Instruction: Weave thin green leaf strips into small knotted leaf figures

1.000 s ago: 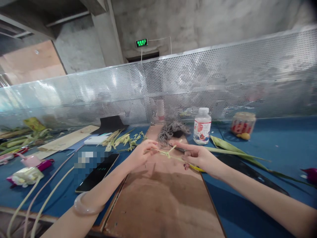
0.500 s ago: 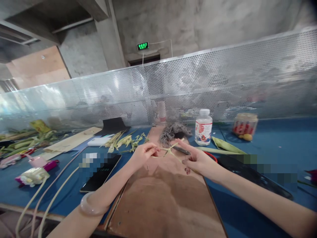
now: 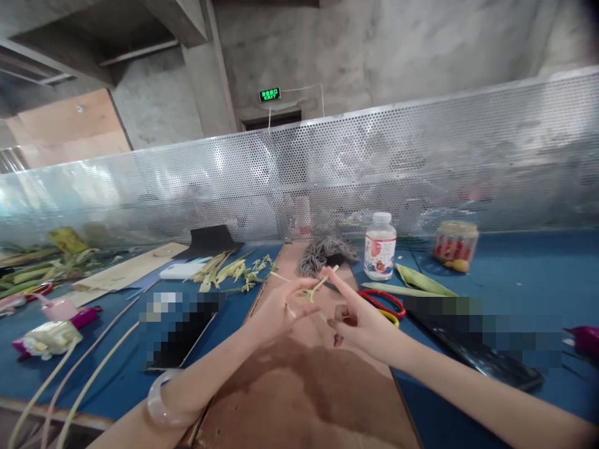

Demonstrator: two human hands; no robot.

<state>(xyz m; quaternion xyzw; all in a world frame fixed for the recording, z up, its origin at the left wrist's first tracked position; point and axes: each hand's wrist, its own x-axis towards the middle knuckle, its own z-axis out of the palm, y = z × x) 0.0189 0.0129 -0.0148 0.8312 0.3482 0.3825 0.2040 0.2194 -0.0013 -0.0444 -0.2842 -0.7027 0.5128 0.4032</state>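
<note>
Thin pale green plant strips (image 3: 312, 293), crossing one another, stretch between my two hands over the brown board (image 3: 299, 399). My left hand (image 3: 276, 305) has them at its fingers, with thumb and forefinger spread around the crossing; a loose end hangs by the palm. My right hand (image 3: 358, 315) grips one strip, its forefinger stretched along the strip's upper end and its other fingers curled. How the strips pass behind the fingers is partly hidden. Just beyond my hands lies a bundle of grey yarn (image 3: 322, 254). Red-handled scissors (image 3: 386, 302) rest beside my right hand.
A white-capped bottle (image 3: 380, 248) and a jar (image 3: 455, 246) stand at the back right, near green husk leaves (image 3: 423, 280). Dark phones lie on both sides. On the left are dried leaves (image 3: 224, 268), cables and a glue-gun-like pink item (image 3: 58, 308). A perforated metal screen (image 3: 178, 181) runs behind.
My left thumb and forefinger have moved apart from their pinch around the strips. My right hand has shifted slightly left, uncovering the scissors' red handles. The view has tilted a little upward.
</note>
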